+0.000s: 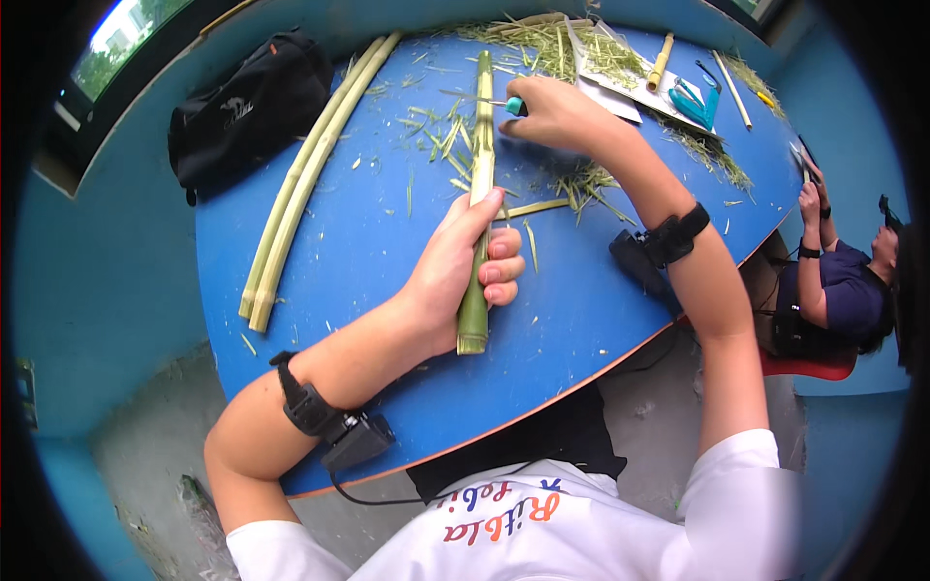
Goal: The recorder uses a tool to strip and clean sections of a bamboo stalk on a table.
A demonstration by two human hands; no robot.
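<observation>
The left hand (pixel 453 250) is wrapped around a green bamboo stalk (pixel 482 155); beyond it, the right hand (pixel 556 112) clasps a teal-handled knife (pixel 517 106).

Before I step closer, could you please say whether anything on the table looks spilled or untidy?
Yes: green shavings lie strewn over the blue table, on both sides of the stalk the left hand grips, ungathered and messy.

Bright, soft light — the window (pixel 136 34), beyond and left of the left hand (pixel 438 259), glares pale; faint shadow under the right hand (pixel 557 111); the table (pixel 378 242) curves outward — corners black.
</observation>
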